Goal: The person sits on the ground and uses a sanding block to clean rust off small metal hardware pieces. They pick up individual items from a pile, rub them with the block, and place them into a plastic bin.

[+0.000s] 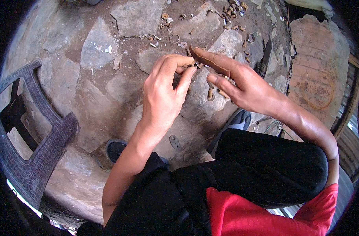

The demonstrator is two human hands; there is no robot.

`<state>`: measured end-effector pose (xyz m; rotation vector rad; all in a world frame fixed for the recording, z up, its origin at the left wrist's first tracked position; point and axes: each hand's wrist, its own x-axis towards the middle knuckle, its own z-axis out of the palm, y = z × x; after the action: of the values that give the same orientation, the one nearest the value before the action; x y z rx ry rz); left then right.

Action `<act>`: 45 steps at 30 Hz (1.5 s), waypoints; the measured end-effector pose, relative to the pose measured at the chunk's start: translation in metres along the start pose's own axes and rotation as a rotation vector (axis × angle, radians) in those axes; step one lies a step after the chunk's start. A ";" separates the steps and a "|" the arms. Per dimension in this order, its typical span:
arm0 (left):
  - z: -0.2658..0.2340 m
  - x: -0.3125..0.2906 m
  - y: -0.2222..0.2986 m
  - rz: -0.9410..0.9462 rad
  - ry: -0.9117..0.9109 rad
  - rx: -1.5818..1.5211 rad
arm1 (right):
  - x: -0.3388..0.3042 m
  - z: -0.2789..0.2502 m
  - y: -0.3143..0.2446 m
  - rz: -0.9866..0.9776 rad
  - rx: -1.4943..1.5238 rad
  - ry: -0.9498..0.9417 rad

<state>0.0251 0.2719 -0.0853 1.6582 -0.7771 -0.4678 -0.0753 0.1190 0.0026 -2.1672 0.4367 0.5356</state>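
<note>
My left hand (162, 84) is raised above the stone ground, thumb and fingertips pinched together. Between them shows the end of a small round metal piece (195, 65) with a dark hole, like a nut or short tube; the fingers hide the rest. Close on its right is my right hand (246, 84), fingers stretched out toward the left fingertips, thumb apart. Along those fingers runs a thin brown edge; I cannot tell whether it is a separate strip or shaded skin. Beneath the right thumb, a rusty bolt (210, 94) lies on the stones.
Rusty bolts and nuts (226, 15) are scattered at the far side, with a washer (183, 45) and a metal ring (174, 38) nearer. A dark blade-like piece (268, 51) lies right, beside a rusty sheet (317, 63). A dark plastic chair part (46, 157) stands left.
</note>
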 end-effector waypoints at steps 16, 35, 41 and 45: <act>0.016 -0.009 -0.001 -0.339 -0.019 -0.601 | 0.002 -0.001 0.007 0.076 0.067 0.122; 0.017 -0.008 0.012 0.113 0.082 -0.136 | 0.002 -0.008 0.004 -0.281 -0.506 0.215; 0.010 -0.005 0.005 0.394 0.037 0.006 | 0.002 -0.011 0.006 -0.284 -0.395 0.112; 0.009 -0.004 0.006 0.425 0.039 0.084 | 0.001 -0.013 0.006 -0.295 -0.411 0.090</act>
<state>0.0151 0.2678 -0.0819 1.5182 -1.0990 -0.1034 -0.0742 0.1047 0.0055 -2.5993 0.0480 0.3874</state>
